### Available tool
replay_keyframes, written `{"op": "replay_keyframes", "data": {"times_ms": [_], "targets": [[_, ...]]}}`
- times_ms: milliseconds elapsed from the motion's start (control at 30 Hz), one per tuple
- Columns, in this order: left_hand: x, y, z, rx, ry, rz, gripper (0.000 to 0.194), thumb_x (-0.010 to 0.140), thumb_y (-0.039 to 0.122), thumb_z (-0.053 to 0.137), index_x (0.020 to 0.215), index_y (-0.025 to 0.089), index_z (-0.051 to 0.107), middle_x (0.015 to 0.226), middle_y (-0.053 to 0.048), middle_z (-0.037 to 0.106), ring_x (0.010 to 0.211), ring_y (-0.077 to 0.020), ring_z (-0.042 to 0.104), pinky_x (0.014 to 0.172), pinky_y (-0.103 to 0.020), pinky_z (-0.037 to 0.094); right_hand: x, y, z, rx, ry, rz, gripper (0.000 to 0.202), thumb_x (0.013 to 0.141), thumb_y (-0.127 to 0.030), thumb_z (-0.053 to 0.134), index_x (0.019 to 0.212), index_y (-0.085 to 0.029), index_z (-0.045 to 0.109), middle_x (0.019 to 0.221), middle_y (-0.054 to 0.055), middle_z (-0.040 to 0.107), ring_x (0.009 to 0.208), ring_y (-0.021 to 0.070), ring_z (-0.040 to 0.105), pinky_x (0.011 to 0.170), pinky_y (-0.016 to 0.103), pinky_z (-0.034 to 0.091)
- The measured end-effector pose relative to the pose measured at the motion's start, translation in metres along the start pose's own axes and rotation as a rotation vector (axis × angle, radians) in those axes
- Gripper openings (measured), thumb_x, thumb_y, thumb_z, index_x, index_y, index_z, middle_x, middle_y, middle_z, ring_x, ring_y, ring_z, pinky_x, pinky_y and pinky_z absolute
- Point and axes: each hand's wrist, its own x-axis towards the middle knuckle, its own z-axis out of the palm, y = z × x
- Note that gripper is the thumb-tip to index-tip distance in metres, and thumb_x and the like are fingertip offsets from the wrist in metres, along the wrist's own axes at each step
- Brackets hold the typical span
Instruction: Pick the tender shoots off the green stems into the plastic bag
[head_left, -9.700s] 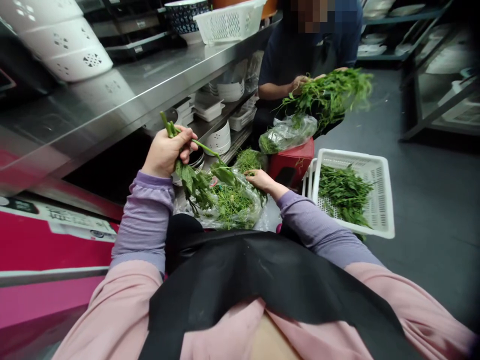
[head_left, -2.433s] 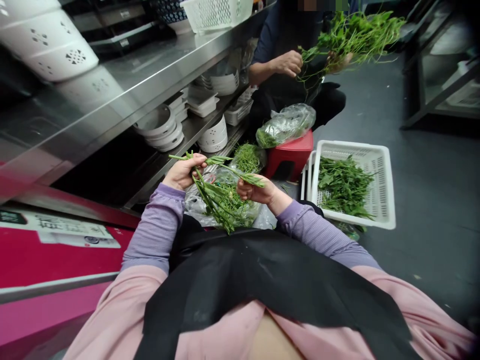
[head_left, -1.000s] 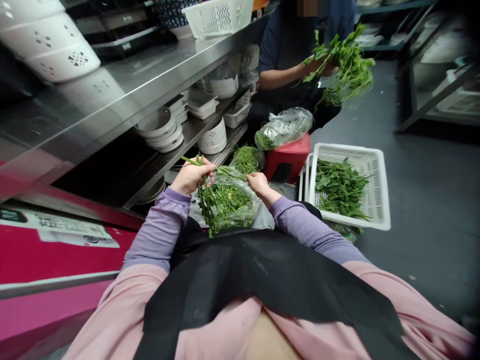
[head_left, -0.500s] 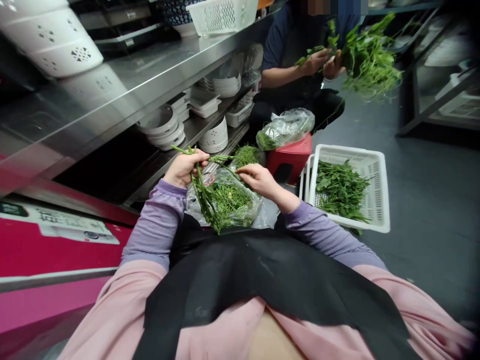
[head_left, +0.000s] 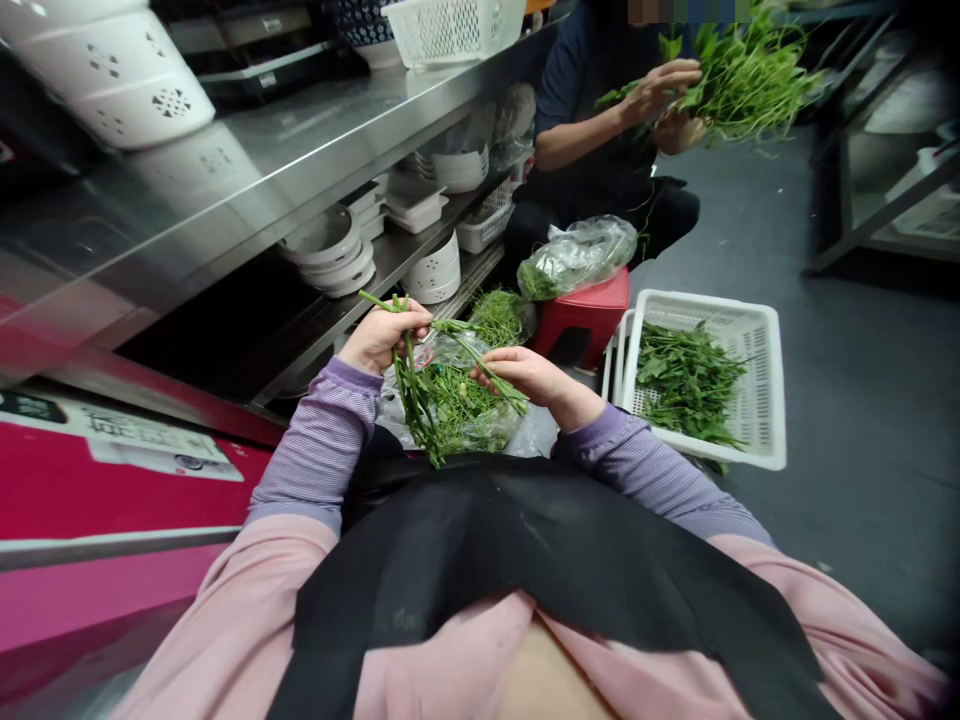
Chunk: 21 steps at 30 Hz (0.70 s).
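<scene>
My left hand [head_left: 386, 335] is closed round several long green vegetable stems [head_left: 416, 400], which hang down from the fingers. My right hand [head_left: 529, 378] pinches a thin green stem [head_left: 484, 362] that runs across from beside the left fingers. Below both hands lies an opened clear plastic bag [head_left: 510, 432] heaped with loose greens [head_left: 461, 400]. Right of my right hand, a white perforated basket [head_left: 761, 400] holds leafy greens [head_left: 690, 385].
A co-worker [head_left: 585, 150] crouches ahead, holding a large bunch of greens [head_left: 750, 80]. Between us a red stool [head_left: 600, 310] carries a plastic bag of greens [head_left: 585, 260]. A steel shelf [head_left: 300, 190] with white bowls [head_left: 330, 250] runs along the left.
My right hand has slid slightly to the right and lower, and the stem in its fingers now shows further out. The co-worker's bunch has moved up. My left hand keeps its grip.
</scene>
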Motion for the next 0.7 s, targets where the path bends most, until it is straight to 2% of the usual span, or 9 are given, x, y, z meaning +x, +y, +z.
{"op": "replay_keyframes", "data": {"times_ms": [200,300,367,467,533,600,700], "targets": [[0.002,-0.004,-0.002,0.040,0.025,0.006,0.015,0.059,0.019,0.070,0.063,0.012,0.058,0.049,0.001,0.053,0.030,-0.0033,0.033,0.031,-0.019,0.012,0.000,0.004,-0.004,0.048,0.073,0.063,0.025,0.063,-0.035,0.071,0.074,-0.012,0.070,0.074,0.006,0.069,0.058,0.0118,0.058,0.053,0.023,0.043],[0.001,-0.004,-0.001,0.059,0.033,0.014,0.015,0.060,0.020,0.070,0.064,0.012,0.058,0.049,0.001,0.053,0.030,-0.0033,0.032,0.031,-0.019,0.012,0.002,0.010,-0.007,-0.073,0.085,0.053,0.025,0.062,-0.035,0.070,0.074,-0.013,0.071,0.073,0.005,0.069,0.055,0.0099,0.054,0.050,0.021,0.039],[0.000,-0.004,0.001,0.063,0.038,0.015,0.015,0.060,0.020,0.070,0.065,0.012,0.058,0.049,0.001,0.053,0.030,-0.0036,0.033,0.031,-0.019,0.013,0.003,0.013,-0.006,-0.242,0.138,0.030,0.022,0.063,-0.032,0.066,0.071,-0.013,0.071,0.062,0.003,0.064,0.050,0.0079,0.046,0.047,0.020,0.033],[-0.002,-0.007,0.009,0.043,0.049,-0.002,0.015,0.061,0.019,0.069,0.066,0.013,0.056,0.048,0.001,0.054,0.030,-0.0043,0.034,0.031,-0.019,0.013,0.006,0.018,-0.001,-0.527,0.322,-0.019,0.017,0.063,-0.025,0.059,0.063,-0.012,0.070,0.047,-0.002,0.051,0.046,0.0067,0.037,0.045,0.021,0.026],[-0.004,-0.012,0.016,0.032,0.068,0.000,0.014,0.062,0.018,0.068,0.066,0.013,0.055,0.047,0.001,0.054,0.030,-0.0048,0.035,0.032,-0.019,0.014,0.011,0.023,-0.002,-0.576,0.468,-0.061,0.017,0.063,-0.024,0.056,0.061,-0.012,0.068,0.046,-0.003,0.048,0.047,0.0073,0.038,0.046,0.022,0.026],[-0.004,-0.018,0.023,0.036,0.084,0.013,0.014,0.063,0.017,0.068,0.065,0.013,0.054,0.047,0.001,0.053,0.031,-0.0055,0.037,0.032,-0.019,0.016,0.018,0.030,-0.010,-0.443,0.614,-0.055,0.016,0.064,-0.025,0.053,0.060,-0.013,0.064,0.047,-0.002,0.048,0.046,0.0085,0.040,0.045,0.022,0.027],[-0.004,-0.025,0.026,0.021,0.070,0.025,0.016,0.063,0.018,0.070,0.065,0.014,0.055,0.047,0.001,0.053,0.033,-0.0066,0.040,0.033,-0.019,0.018,0.026,0.039,-0.031,-0.078,0.858,0.067,0.012,0.066,-0.022,0.050,0.056,-0.017,0.052,0.044,-0.004,0.041,0.041,0.0083,0.037,0.042,0.023,0.029]]}}
